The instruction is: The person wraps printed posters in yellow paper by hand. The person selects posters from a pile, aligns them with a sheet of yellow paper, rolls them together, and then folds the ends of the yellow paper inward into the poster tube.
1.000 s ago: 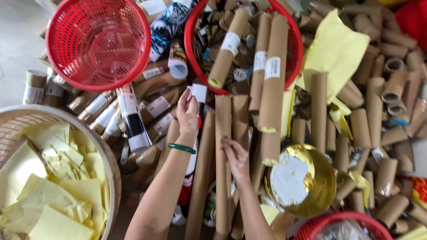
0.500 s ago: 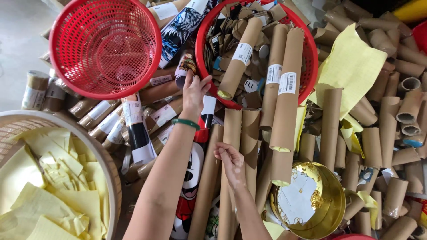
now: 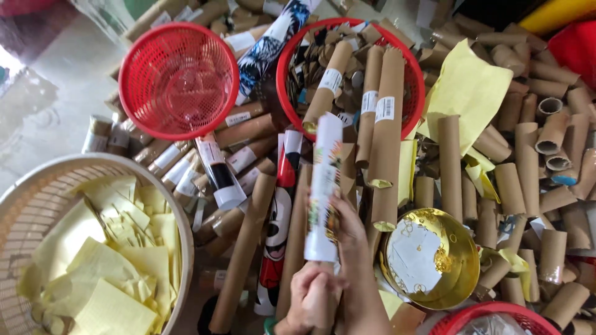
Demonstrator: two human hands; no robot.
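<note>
Both hands low in the middle, gripping one roll. Right hand [image 3: 351, 239] closed around the white printed paper roll [image 3: 324, 186], grip clamped on its lower half. Left hand [image 3: 310, 298] closed just below, on the brown cardboard end of the same roll. Roll pointing up and away, tip near the rim of the big red plastic basket full of brown tubes [image 3: 287, 93].

Packed tight all around. Long brown cardboard tubes [image 3: 242, 248] lying right beside the hands on the left, with a red and white cartoon roll [image 3: 276, 229] between. Shiny gold round bowl [image 3: 462, 260] just to the right, nearly touching the right wrist. Empty red mesh basket [image 3: 180, 80] farther up on the left. Wide woven tray with yellow paper scraps [image 3: 180, 223] at the left edge. Short brown tubes [image 3: 546, 186] heaped along the right side. Bare grey floor [image 3: 56, 93] only at the far upper left.
</note>
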